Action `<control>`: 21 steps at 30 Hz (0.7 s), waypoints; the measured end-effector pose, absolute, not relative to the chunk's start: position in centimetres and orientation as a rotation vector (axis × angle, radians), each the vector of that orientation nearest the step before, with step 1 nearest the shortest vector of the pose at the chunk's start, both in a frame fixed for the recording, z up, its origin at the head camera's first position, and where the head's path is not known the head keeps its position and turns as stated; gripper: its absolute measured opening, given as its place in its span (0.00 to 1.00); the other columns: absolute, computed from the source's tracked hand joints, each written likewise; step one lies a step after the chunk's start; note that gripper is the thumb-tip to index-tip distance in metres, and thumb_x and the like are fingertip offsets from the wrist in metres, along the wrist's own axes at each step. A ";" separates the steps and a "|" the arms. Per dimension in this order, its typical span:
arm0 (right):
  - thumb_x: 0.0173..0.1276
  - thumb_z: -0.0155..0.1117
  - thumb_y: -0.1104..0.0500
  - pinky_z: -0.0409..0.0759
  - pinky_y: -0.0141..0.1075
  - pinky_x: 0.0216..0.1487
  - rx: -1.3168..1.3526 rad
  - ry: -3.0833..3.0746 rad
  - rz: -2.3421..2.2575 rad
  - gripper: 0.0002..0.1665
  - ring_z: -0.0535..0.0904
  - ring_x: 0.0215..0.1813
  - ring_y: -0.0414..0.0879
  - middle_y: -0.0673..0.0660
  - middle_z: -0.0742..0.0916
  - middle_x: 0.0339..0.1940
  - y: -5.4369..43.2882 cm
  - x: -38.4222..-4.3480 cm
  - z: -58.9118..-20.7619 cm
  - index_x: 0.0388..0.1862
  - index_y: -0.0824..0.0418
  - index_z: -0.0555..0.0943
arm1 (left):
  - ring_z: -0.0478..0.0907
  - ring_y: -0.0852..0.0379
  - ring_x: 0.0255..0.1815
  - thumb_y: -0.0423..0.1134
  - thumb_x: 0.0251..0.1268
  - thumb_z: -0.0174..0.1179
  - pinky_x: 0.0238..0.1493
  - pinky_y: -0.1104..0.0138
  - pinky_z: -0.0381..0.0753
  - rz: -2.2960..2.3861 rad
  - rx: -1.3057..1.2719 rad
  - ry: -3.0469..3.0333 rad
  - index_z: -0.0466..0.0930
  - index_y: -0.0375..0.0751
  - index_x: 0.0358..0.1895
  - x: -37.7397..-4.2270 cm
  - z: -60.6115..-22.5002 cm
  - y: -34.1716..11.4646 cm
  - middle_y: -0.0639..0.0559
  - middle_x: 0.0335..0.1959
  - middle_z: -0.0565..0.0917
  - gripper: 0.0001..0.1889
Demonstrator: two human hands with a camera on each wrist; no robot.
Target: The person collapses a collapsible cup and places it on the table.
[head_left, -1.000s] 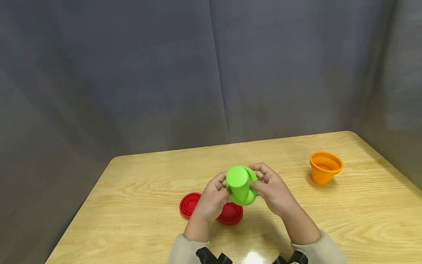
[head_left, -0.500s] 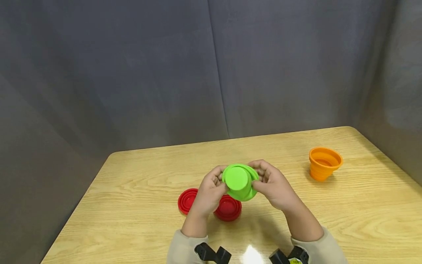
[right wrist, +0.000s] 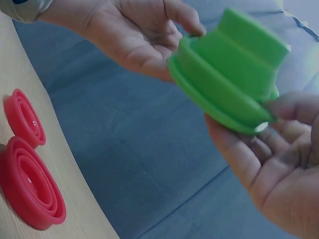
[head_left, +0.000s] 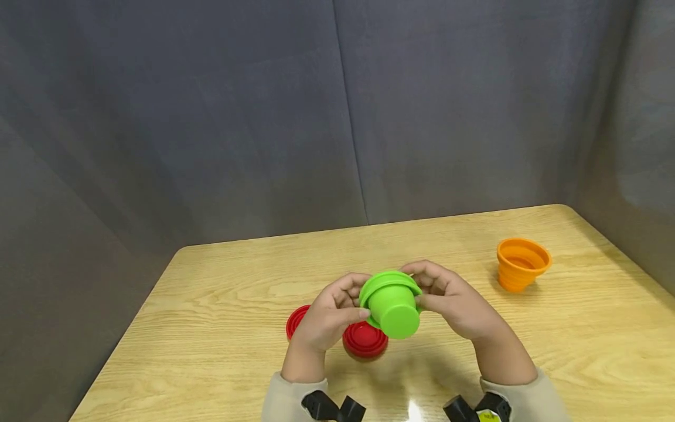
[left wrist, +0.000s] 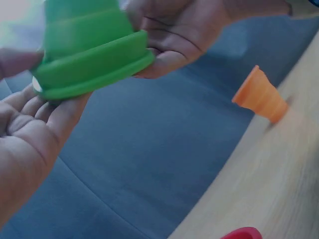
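A green collapsible cup [head_left: 392,305] is held above the table between both hands, its closed base tipped toward me and its rim facing away. On the left side my left hand [head_left: 331,316] pinches the rim, thumb on the near face and fingers behind. My right hand [head_left: 456,305] pinches the opposite side of the rim the same way. In the right wrist view the green cup [right wrist: 232,69] has a folded ring around its rim and a stepped wall rising from it. Two red collapsible cups, one flattened [head_left: 365,340] and another [head_left: 296,321], lie below the left hand, which partly covers the farther-left one.
An orange collapsible cup [head_left: 522,264] stands expanded and upright at the right of the wooden table [head_left: 221,305]. Behind the table's back edge hangs a dark grey curtain [head_left: 253,129].
The green cup has tilted so its base points lower toward me, and its stepped wall now shows more. Both hands have shifted slightly apart. The red and orange cups stay in place.
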State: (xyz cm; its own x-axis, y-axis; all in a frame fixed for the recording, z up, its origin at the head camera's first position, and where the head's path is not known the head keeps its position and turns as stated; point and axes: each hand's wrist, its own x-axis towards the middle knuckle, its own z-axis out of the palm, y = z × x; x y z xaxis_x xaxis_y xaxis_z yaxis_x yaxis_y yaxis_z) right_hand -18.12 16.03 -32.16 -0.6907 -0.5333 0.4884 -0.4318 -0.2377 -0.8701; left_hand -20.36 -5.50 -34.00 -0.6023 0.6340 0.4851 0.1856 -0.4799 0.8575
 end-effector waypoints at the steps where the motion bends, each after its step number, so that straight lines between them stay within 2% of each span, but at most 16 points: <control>1: 0.60 0.43 0.76 0.76 0.37 0.36 -1.202 1.881 -2.075 0.22 0.76 0.38 0.44 0.55 0.79 0.40 16.2 -18.1 -32.2 0.52 0.60 0.68 | 0.75 0.56 0.38 0.22 0.53 0.47 0.40 0.68 0.75 2.143 1.247 1.362 0.65 0.28 0.50 -20.3 -33.9 -5.5 0.48 0.40 0.75 0.18; 7: 0.59 0.42 0.77 0.75 0.38 0.41 -1.250 1.713 -2.004 0.22 0.75 0.42 0.45 0.57 0.79 0.42 16.9 -17.6 -32.3 0.53 0.66 0.65 | 0.75 0.58 0.40 0.24 0.56 0.47 0.42 0.70 0.74 2.103 1.338 1.204 0.67 0.35 0.51 -20.2 -33.9 -5.5 0.50 0.42 0.76 0.18; 11: 0.60 0.45 0.75 0.75 0.39 0.40 -1.227 1.696 -1.982 0.18 0.76 0.40 0.45 0.56 0.80 0.40 16.8 -17.4 -32.2 0.50 0.68 0.69 | 0.76 0.59 0.39 0.26 0.57 0.49 0.41 0.70 0.74 2.070 1.305 1.173 0.67 0.37 0.52 -20.4 -34.1 -5.6 0.50 0.41 0.77 0.18; 15: 0.59 0.50 0.72 0.76 0.38 0.37 -1.115 1.793 -1.958 0.12 0.76 0.35 0.43 0.54 0.81 0.33 16.7 -17.4 -32.2 0.43 0.66 0.74 | 0.76 0.58 0.39 0.28 0.56 0.51 0.42 0.69 0.74 2.028 1.237 1.217 0.63 0.28 0.53 -20.3 -34.1 -5.4 0.49 0.42 0.77 0.20; 18: 0.58 0.52 0.71 0.76 0.37 0.35 -1.091 1.798 -1.974 0.09 0.76 0.33 0.43 0.53 0.81 0.30 16.5 -17.3 -32.3 0.39 0.66 0.74 | 0.76 0.59 0.37 0.30 0.56 0.53 0.40 0.70 0.74 2.019 1.200 1.276 0.60 0.16 0.50 -20.2 -34.1 -5.4 0.50 0.39 0.77 0.23; 21: 0.58 0.52 0.72 0.76 0.36 0.33 -1.137 1.750 -2.024 0.09 0.75 0.32 0.42 0.53 0.80 0.30 16.0 -17.4 -32.6 0.38 0.66 0.73 | 0.75 0.60 0.35 0.31 0.55 0.55 0.38 0.71 0.75 2.038 1.173 1.343 0.57 0.11 0.47 -20.0 -34.3 -5.6 0.51 0.37 0.77 0.25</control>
State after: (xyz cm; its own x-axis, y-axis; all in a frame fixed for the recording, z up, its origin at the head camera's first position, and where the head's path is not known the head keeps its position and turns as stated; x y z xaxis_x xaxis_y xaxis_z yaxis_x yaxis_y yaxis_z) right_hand -17.40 16.02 -32.57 -0.6710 -0.6261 0.3973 -0.3025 -0.2580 -0.9175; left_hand -20.04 -5.56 -34.30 -0.5495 0.7258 0.4139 0.0938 -0.4387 0.8937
